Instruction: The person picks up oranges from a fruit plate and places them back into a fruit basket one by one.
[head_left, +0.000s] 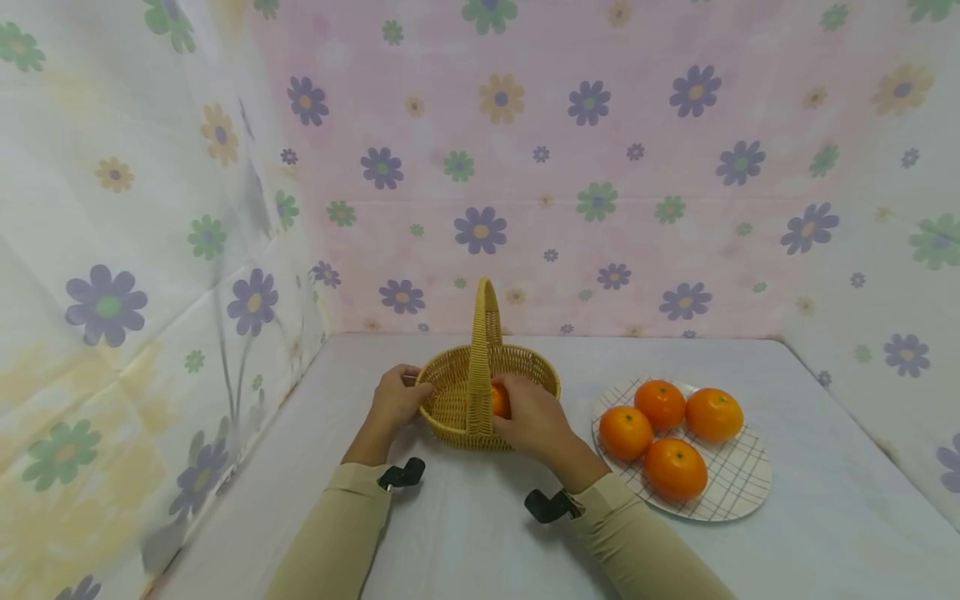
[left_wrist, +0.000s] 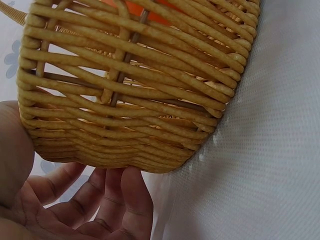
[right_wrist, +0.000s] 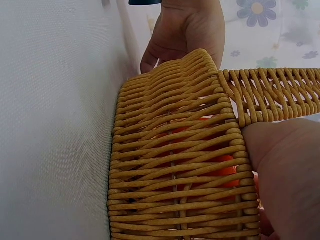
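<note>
A wicker basket point(head_left: 453, 435) stood upright on the white tabletop point(head_left: 480, 542), in front of the person. Its arched handle point(head_left: 480, 358) rose high and crossed the basket from six o'clock to twelve o'clock.

The left hand point(head_left: 394, 403) was holding the basket at its nine o'clock side: the thumb lay at the rim, and the other fingers rested against the outer wall, as the left wrist view also showed.

The right hand point(head_left: 534, 418) came in over the rim at about four o'clock and was grasping an orange point(head_left: 500, 401) inside the basket. This orange was just on the three o'clock side of the handle, which stood partly before it. In both wrist views, some orange colour could be seen through the gaps of the weave.

Between three and four o'clock from the basket, and apart from it, lay a white plate point(head_left: 744, 485) with a pattern of thin crossing lines. It carried four oranges, close together: one at eleven o'clock point(head_left: 660, 405), one at one o'clock point(head_left: 715, 415), one near ten o'clock point(head_left: 626, 432) and one near six o'clock point(head_left: 676, 470).

Both arms wore beige sleeves point(head_left: 337, 521). Behind the tabletop, at twelve o'clock, hung a pink flowered cloth point(head_left: 547, 279).
</note>
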